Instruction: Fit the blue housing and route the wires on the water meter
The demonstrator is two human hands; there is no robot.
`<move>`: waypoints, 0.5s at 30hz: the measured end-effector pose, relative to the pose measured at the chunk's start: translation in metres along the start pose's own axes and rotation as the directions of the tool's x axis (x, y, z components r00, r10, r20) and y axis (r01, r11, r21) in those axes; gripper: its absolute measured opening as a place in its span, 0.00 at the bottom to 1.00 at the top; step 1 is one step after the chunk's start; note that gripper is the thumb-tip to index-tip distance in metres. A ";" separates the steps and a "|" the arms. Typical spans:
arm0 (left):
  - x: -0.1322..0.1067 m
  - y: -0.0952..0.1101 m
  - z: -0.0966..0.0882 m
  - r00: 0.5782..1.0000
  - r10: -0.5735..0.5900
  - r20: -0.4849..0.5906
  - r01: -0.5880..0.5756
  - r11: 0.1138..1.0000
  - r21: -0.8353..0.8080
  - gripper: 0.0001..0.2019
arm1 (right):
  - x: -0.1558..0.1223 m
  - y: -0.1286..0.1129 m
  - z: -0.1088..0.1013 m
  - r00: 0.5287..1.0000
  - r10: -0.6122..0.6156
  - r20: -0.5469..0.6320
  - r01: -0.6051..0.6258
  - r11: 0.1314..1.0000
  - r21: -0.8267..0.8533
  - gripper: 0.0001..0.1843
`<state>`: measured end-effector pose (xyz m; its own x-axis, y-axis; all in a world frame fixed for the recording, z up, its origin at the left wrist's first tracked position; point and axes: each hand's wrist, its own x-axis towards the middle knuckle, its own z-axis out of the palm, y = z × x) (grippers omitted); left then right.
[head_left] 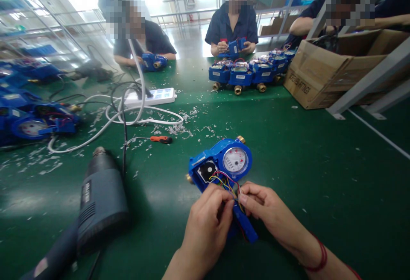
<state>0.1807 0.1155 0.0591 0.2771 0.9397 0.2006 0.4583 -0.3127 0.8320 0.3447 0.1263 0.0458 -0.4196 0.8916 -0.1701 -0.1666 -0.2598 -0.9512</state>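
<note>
In front of me on the green bench lies a blue water meter (221,160) with a round white dial and brass ends. Its side compartment is uncovered, and thin red, yellow and white wires (226,179) run out of it towards my fingers. My left hand (209,224) is closed in a pinch at the wires, just below the compartment. Opposite it, my right hand (264,203) pinches wires between thumb and forefinger. A long blue plastic part (246,224) hangs below and between the hands. Fingers hide the exact spot where the wires are held.
A heat gun (102,207) lies at left, near an orange screwdriver (161,139) and a white power strip (163,96) with looped cables. Plastic scraps litter the bench. More blue meters (241,74) stand ahead, beside a cardboard box (315,75). Several people work across the bench.
</note>
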 end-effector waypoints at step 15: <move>-0.007 -0.006 0.015 0.975 0.130 -0.179 -0.097 0.979 0.180 0.06 | 0.001 -0.001 0.002 0.999 0.028 0.022 -0.028 1.000 -0.004 0.15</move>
<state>0.1883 0.1083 0.0452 0.1786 0.9007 0.3961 0.5737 -0.4224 0.7018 0.3428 0.1263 0.0470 -0.4436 0.8757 -0.1909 -0.1512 -0.2830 -0.9471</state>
